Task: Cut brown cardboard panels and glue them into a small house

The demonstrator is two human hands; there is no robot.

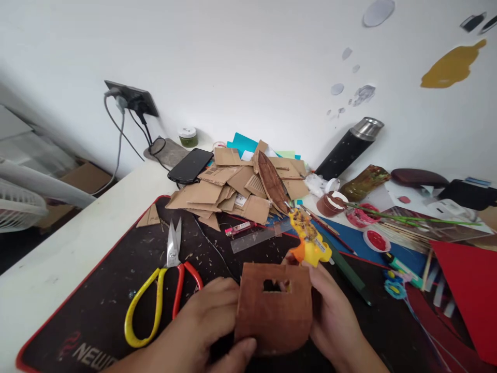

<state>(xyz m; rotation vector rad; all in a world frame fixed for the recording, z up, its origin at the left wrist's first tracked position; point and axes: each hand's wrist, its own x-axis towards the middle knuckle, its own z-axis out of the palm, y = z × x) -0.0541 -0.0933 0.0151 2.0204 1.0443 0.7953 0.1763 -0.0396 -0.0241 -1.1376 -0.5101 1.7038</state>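
Observation:
Both hands hold a brown-painted cardboard piece (274, 313) with a small rectangular window cut near its top. My left hand (207, 321) grips its left side, thumb across the lower front. My right hand (332, 316) wraps round its right side, fingers closed. A yellow glue gun (308, 241) lies just behind the piece, touching or close to my right fingers. Yellow-and-red handled scissors (163, 282) lie on the black mat (97, 311) to the left of my left hand.
A heap of cardboard scraps (233, 191) and a brown boat-shaped piece (272, 181) lie behind. A clear ruler (258, 237), black phone (190, 165), black flask (347, 147), paint lids (376, 240), sticks and red paper (469, 290) crowd the right. A wall socket (130, 97) is at the back left.

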